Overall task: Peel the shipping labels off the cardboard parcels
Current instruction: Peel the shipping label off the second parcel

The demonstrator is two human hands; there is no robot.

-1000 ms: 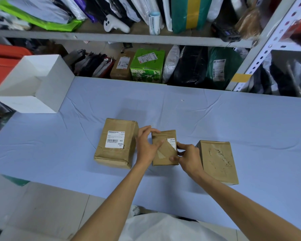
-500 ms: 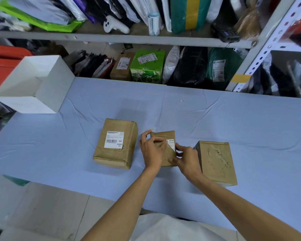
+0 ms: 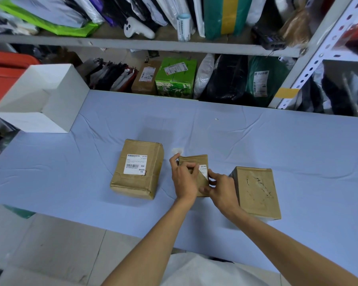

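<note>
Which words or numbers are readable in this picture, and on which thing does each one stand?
"21/42": top right of the label on the left parcel.
"MX": same label, lower right.
"MXRC 03": same label, just below "MX".
"22/42": top of the label on the middle parcel.
Too small or blurred to read: the fine print and barcode numbers on both labels, and the sticker on the green box on the shelf.

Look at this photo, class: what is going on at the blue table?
A person holds the small middle parcel in both hands, left hand and right hand, with its shipping label partly torn away. The left parcel has its label whole; the right parcel shows only torn residue.
</note>
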